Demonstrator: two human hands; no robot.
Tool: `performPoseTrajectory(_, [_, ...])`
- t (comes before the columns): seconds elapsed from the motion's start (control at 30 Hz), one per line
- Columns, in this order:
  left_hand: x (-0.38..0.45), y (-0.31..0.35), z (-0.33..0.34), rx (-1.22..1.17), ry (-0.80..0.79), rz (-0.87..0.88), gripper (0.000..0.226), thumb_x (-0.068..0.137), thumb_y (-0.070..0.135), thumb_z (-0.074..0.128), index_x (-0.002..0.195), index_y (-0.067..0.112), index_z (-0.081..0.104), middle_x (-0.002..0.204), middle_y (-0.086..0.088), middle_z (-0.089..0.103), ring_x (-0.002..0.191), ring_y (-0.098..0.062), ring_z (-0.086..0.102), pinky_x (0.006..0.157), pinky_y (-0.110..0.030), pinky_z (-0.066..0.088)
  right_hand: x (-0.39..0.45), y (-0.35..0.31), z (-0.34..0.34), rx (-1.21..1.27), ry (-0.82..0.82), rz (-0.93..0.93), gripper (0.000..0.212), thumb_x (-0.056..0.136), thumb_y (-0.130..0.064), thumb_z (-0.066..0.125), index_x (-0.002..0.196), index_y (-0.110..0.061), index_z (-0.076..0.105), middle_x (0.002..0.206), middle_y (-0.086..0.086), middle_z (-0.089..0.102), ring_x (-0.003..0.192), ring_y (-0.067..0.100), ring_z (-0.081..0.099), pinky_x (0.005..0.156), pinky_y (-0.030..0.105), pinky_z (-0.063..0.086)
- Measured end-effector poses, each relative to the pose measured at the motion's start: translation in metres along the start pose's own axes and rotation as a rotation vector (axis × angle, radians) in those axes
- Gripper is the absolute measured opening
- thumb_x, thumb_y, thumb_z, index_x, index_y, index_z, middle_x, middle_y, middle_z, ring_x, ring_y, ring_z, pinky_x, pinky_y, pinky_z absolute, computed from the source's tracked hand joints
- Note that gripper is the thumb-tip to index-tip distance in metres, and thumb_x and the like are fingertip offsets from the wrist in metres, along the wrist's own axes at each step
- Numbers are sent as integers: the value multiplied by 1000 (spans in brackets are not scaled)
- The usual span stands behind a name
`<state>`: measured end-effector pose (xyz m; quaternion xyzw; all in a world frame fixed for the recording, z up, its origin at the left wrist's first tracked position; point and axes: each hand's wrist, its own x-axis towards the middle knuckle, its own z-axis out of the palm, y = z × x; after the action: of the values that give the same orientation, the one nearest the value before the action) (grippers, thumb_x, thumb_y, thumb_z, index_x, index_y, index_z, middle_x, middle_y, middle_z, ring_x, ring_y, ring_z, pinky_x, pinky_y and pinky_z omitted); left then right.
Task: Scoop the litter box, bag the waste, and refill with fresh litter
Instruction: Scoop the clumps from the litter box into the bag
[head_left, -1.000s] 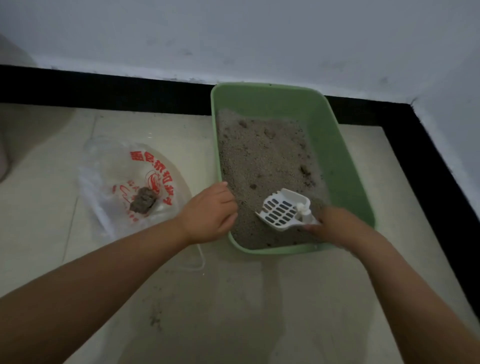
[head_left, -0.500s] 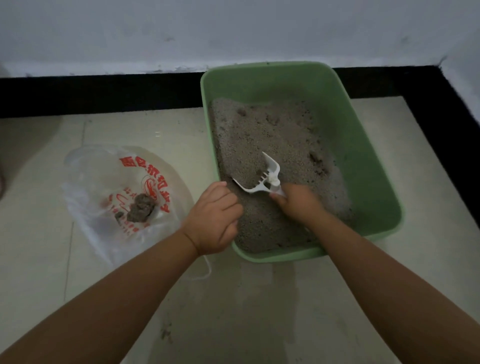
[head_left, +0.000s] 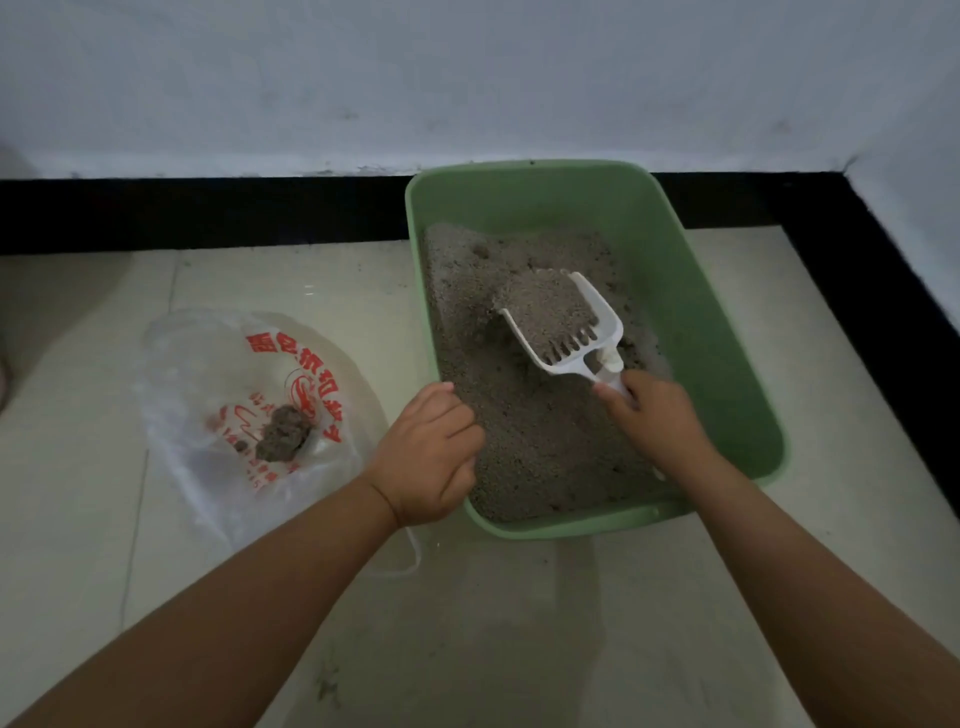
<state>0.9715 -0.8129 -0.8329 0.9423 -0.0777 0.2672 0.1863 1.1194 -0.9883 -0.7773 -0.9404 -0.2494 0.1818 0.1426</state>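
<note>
Fingers of my right hand grip the white scoop, loaded with litter above the green litter box; left hand fingers curl over its near-left rim.

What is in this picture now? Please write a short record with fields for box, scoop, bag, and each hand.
box: green litter box on the floor, by the wall, holding grey litter
scoop: white slotted scoop, loaded with litter, over the litter bed
bag: clear plastic bag with red print, on the floor left of the box, a waste clump inside
left hand: left hand grips the box's near left rim
right hand: right hand grips the scoop's handle
</note>
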Motion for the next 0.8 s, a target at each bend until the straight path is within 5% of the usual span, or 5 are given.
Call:
performPoseTrajectory(0.47, [1,2,-3,47,-21,12,22,70,17,39,57,6,53,58,-11,49,70,-21,32,92,-38,33,-12,-11,-5,104,-12,6,43,96,-24,45,56,-22,30,57,-5,35,52,5,32,46,20,21])
performPoseTrajectory(0.63, [1,2,-5,67,-64,13,23,70,17,38,56,6,53,57,-11,48,69,-22,32,89,-36,33,-9,8,-33,-133,-166,40,33,94,-32,48,71,-9,47,60,4,45,68,21,46,52,29,29])
performPoseTrajectory(0.8, [16,-2,-16,150,-227,120,26,67,24,38,50,10,51,50,-9,49,54,-24,50,66,-31,26,-24,28,-87,-445,-333,154,35,92,-33,52,68,-8,50,61,8,47,67,23,46,54,29,29])
